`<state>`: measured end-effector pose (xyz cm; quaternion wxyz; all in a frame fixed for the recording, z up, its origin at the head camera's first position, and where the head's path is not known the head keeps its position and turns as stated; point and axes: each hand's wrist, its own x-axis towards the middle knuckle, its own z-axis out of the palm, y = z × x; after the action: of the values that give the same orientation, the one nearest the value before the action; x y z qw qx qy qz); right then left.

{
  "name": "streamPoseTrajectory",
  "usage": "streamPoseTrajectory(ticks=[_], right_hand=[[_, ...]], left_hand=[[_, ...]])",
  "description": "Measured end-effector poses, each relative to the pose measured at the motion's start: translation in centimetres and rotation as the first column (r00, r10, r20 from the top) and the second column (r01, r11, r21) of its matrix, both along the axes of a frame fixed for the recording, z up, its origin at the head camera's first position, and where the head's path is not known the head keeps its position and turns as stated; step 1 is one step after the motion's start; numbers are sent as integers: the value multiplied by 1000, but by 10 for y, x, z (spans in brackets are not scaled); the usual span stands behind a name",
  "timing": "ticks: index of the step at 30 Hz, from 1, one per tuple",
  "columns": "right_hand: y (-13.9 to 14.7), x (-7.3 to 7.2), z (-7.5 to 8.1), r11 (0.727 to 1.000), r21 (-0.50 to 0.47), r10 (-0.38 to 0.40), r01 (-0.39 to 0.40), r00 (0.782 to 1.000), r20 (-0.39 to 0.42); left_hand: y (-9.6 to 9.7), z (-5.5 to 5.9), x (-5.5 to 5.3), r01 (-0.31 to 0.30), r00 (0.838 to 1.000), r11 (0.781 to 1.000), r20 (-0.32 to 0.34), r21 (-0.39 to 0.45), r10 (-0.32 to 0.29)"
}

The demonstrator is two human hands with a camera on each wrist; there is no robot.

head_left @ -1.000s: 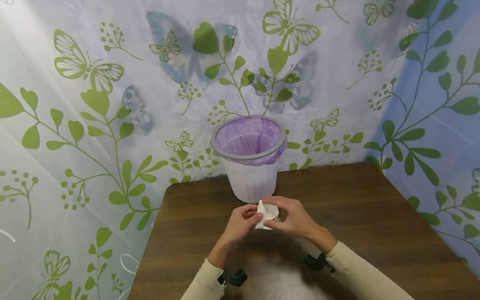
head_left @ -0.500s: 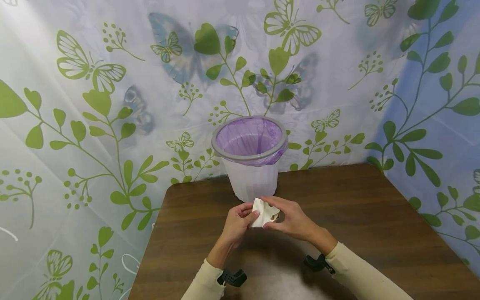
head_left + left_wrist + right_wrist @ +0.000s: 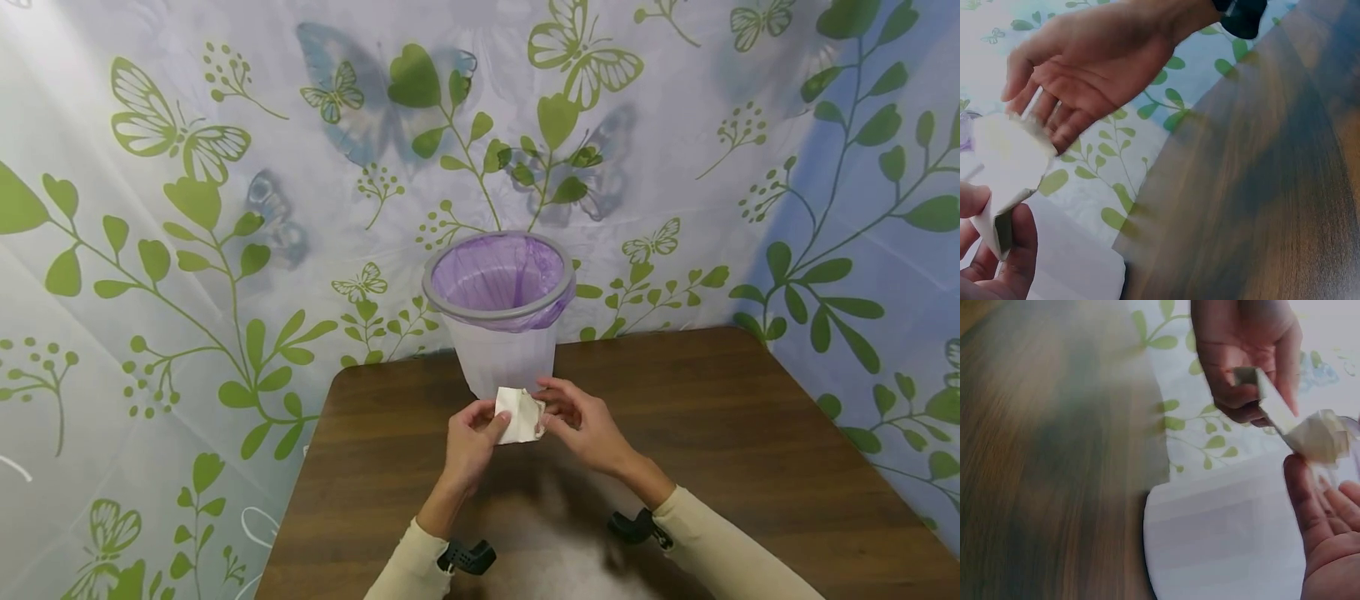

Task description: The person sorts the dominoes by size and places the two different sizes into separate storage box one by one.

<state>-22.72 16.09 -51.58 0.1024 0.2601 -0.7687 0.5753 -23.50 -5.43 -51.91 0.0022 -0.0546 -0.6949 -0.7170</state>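
A small piece of folded, crumpled white paper (image 3: 517, 417) is held up over the table, in front of the bin. My left hand (image 3: 468, 446) pinches its left side between thumb and fingers. In the left wrist view the paper (image 3: 1010, 153) has a folded lower corner that shows a darker inside. My right hand (image 3: 592, 429) is at the paper's right edge, its fingers spread and loosely bent, not closed round it. In the right wrist view one fingertip of that hand meets or nearly meets the paper (image 3: 1319, 437); contact is hard to tell.
A white bin (image 3: 502, 358) with a grey rim and a purple bag lining stands at the back of the brown wooden table (image 3: 675, 400). Behind it hangs a cloth (image 3: 322, 275) with green leaves and butterflies. Each wrist wears a black device.
Both hands have lifted the paper slightly, and it has shifted a little left. My right fingers have loosened from its right side, so more of the paper's face shows.
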Motion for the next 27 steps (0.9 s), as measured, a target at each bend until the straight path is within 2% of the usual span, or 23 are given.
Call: streamPoseTrajectory(ticks=[4, 8, 11, 15, 17, 21, 24, 27], right_hand=[[-1, 1, 2, 996, -88, 9, -7, 1000, 22], [-4, 2, 1, 996, -87, -31, 32, 999, 12], [-6, 0, -1, 995, -51, -91, 87, 994, -64], [-7, -2, -3, 986, -10, -165, 166, 969, -184], [-8, -1, -3, 982, 0, -184, 189, 958, -220], [-9, -1, -1, 974, 32, -205, 223, 939, -276], [-9, 1, 0, 975, 68, -186, 213, 939, -288], [-9, 3, -1, 983, 105, -115, 150, 952, -282]], left_hand=[[1, 1, 0, -3, 1000, 1000, -13, -7, 3], [3, 2, 1, 38, 999, 999, -28, -35, -39], [3, 4, 4, 101, 994, 993, -26, -59, -103], [3, 4, 5, 195, 980, 981, -27, -15, -195], [3, 3, 5, 225, 974, 974, -23, 22, -225], [3, 5, 4, 267, 963, 963, -30, 44, -266], [3, 6, 4, 255, 966, 967, -50, 1, -255], [2, 3, 2, 203, 977, 979, -58, -26, -204]])
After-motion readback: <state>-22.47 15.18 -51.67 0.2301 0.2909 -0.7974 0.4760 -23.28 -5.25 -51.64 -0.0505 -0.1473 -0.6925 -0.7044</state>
